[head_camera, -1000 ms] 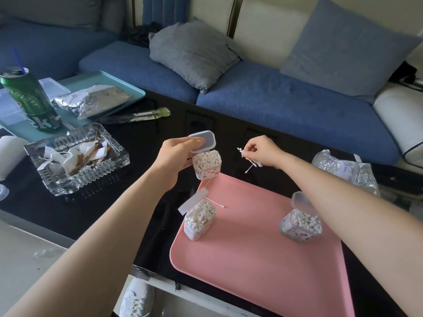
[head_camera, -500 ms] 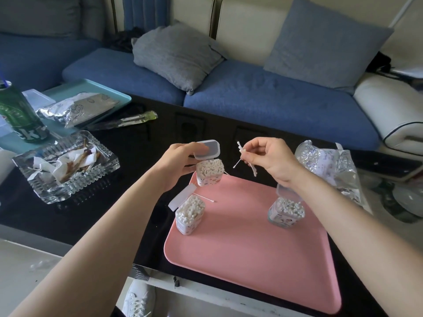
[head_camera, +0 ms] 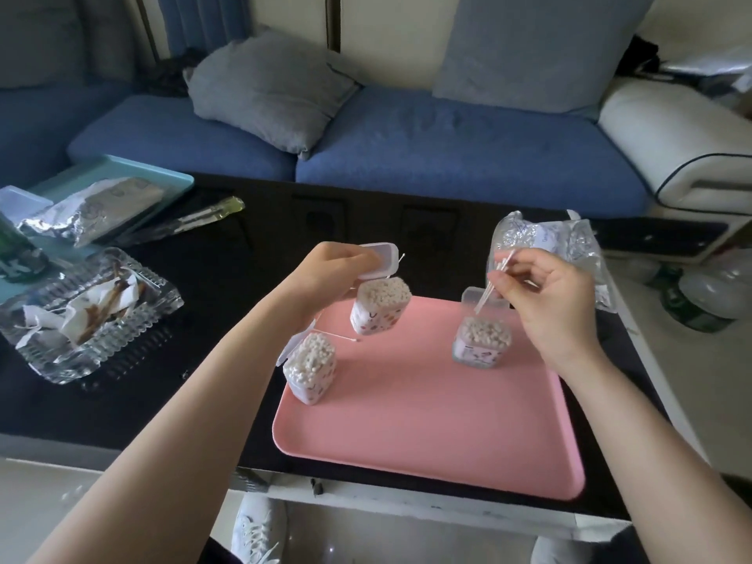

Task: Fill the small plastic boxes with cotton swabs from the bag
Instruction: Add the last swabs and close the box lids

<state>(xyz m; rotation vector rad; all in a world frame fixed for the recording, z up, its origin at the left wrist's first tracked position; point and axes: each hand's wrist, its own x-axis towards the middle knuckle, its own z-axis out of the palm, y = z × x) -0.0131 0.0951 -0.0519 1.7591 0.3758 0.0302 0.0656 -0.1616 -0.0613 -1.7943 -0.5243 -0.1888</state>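
- A tilted box [head_camera: 380,309], packed with cotton tips to the brim, is gripped by the left hand [head_camera: 329,274] and held clear above the far edge of the pink tray [head_camera: 427,433]. Its hinged lid [head_camera: 380,264] is flipped up against the curled fingers.
- With the lid open and the box leaning, some of its contents could be spilled onto the tray or the black table [head_camera: 228,278] if it is tipped further.
- A few swabs [head_camera: 490,289] are pinched between the thumb and fingertips of the right hand [head_camera: 549,295]. The other fingers are loosely curled.
- These swabs hang just above the box on the right [head_camera: 482,339], which stands open on the tray and looks nearly full. If they are pushed in at an angle, sticks could be bent or scattered, or the light box knocked over.
- A loose swab [head_camera: 342,337] lies on the tray between the tilted box and a third box [head_camera: 311,370] and could be overlooked.
- The bag [head_camera: 545,242] lies on the table just behind the right hand, off the tray. It is touched by neither hand.
- The swabs' lower ends point toward the right box's opening, while their upper ends are above the fingertips.
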